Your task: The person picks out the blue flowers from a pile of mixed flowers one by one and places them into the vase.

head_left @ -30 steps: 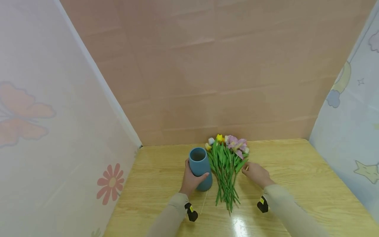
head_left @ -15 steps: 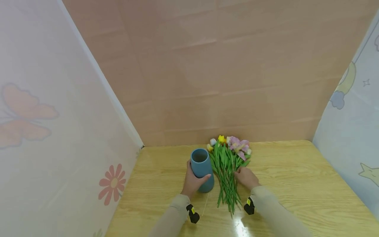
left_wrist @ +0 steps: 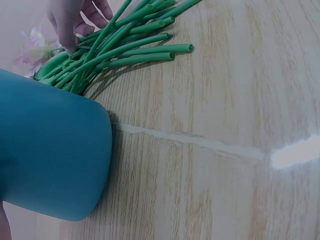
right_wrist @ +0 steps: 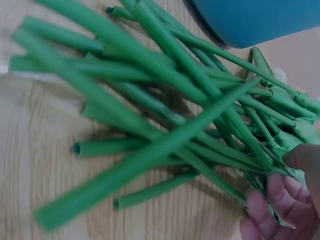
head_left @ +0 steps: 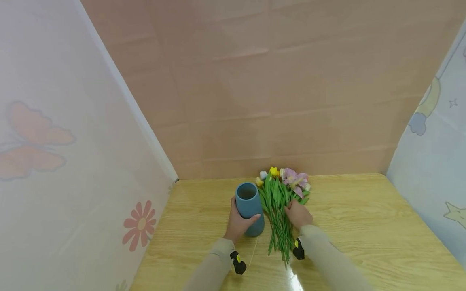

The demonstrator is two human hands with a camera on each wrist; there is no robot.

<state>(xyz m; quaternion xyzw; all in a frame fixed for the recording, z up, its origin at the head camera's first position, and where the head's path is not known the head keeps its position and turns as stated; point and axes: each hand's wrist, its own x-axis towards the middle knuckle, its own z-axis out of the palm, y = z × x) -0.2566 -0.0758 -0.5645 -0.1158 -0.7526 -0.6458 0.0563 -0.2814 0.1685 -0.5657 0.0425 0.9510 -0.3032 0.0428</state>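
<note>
A wood-grain tabletop (head_left: pixel 364 218) met a creased brown backdrop (head_left: pixel 269 81), flanked by a pale left wall (head_left: pixel 83 169) printed with a butterfly (head_left: pixel 45 135) and daisy (head_left: pixel 139 224), and a right wall (head_left: pixel 429 165) bearing a moon (head_left: pixel 432 96), cloud (head_left: pixel 417 124) and star (head_left: pixel 455 213).

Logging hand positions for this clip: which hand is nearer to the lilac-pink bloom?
Right. The right hand is at the green stems, just on the near side of the lilac-pink bloom. The left hand is farther off, holding the blue vase to the bloom's left.
</note>
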